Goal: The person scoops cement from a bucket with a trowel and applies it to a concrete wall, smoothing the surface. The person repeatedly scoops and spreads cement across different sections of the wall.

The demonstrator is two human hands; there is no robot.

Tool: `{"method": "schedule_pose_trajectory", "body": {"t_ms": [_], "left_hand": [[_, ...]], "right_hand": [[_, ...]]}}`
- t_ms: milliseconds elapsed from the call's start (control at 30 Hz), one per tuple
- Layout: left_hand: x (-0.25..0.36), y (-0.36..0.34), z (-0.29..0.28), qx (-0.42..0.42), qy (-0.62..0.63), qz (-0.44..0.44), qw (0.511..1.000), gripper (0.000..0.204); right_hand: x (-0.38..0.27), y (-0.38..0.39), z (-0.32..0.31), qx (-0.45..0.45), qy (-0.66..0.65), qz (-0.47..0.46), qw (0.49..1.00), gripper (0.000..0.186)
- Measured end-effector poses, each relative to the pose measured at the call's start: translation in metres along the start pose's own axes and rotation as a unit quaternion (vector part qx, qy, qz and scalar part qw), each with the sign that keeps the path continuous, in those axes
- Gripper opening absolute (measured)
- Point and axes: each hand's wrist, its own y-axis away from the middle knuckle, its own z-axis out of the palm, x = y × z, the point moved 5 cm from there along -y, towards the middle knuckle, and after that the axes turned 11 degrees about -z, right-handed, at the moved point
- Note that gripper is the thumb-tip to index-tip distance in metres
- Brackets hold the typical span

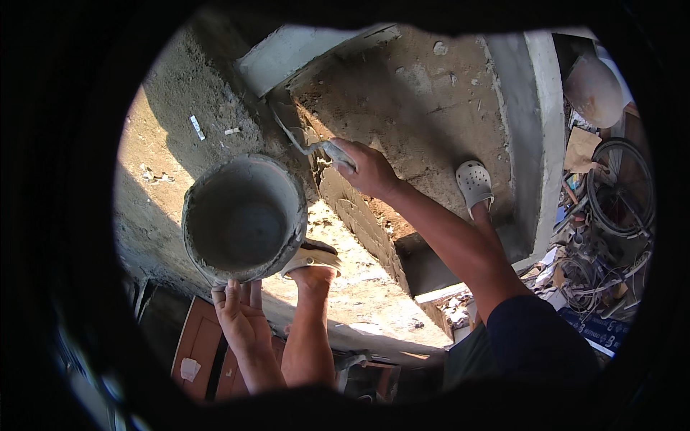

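My left hand (243, 320) supports a round, cement-coated bucket (296, 215) from below, its thumb at the near edge and its fingers partly hidden under it. The bucket's mouth tilts toward me, and its inside is grey and smeared. My right hand (370, 171) is wrapped around the handle of a trowel (339, 155). The trowel's thin neck bends away to the left, and its blade lies against the upper end of a ledge face. Wet grey mortar (359, 224) coats that face in a rough strip running down toward me.
My feet wear light clogs, one clog (474, 183) on the dirt-covered slab, the other (313, 261) beside the bucket. A grey raised edge (543, 144) bounds the slab on the right. Beyond it lie a wheel (621, 187) and heaped scrap. Reddish-brown panels (198, 345) stand at lower left.
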Motion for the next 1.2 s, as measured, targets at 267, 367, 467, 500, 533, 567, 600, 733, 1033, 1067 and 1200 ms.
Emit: {"method": "schedule_pose_trajectory", "body": {"t_ms": [267,367,467,500,533,567,600,733,1033,1067,1200], "left_hand": [[0.013,-0.011,-0.022,0.020,-0.007,0.003,1.000,0.028],[0.020,-0.018,-0.044,0.050,0.009,0.002,0.999,0.035],[0.023,-0.024,-0.063,0.058,0.029,-0.004,0.998,0.038],[0.023,-0.026,-0.068,0.063,0.039,-0.005,0.997,0.039],[0.021,-0.025,-0.074,0.071,0.051,-0.009,0.996,0.040],[0.018,-0.025,-0.076,0.053,0.056,-0.007,0.997,0.041],[0.015,-0.024,-0.077,0.034,0.060,-0.009,0.998,0.041],[0.004,-0.020,-0.083,0.041,0.060,-0.006,0.997,0.039],[-0.006,-0.011,-0.081,-0.008,0.089,-0.019,0.996,0.037],[-0.007,-0.010,-0.082,0.014,0.079,-0.026,0.996,0.037],[-0.008,-0.011,-0.079,0.037,0.071,-0.024,0.997,0.035]], "right_hand": [[-0.043,0.058,0.021,-0.021,0.015,-0.005,1.000,0.073],[-0.051,0.086,0.018,-0.030,0.021,-0.006,0.999,0.072],[-0.048,0.098,-0.002,-0.007,-0.012,0.014,1.000,0.067],[-0.045,0.093,-0.009,-0.003,-0.029,0.022,0.999,0.066],[-0.036,0.079,-0.010,0.010,-0.051,0.072,0.996,0.062],[-0.024,0.057,-0.009,0.020,-0.088,0.122,0.988,0.058],[-0.003,0.040,-0.006,-0.016,-0.191,0.254,0.948,0.057],[0.006,-0.028,-0.007,-0.033,-0.216,0.195,0.956,0.054],[-0.019,0.036,-0.014,0.054,-0.126,0.082,0.987,0.054],[-0.030,0.044,-0.003,0.016,-0.079,0.052,0.995,0.056],[-0.065,0.092,-0.007,-0.024,0.006,0.026,0.999,0.060]]}}
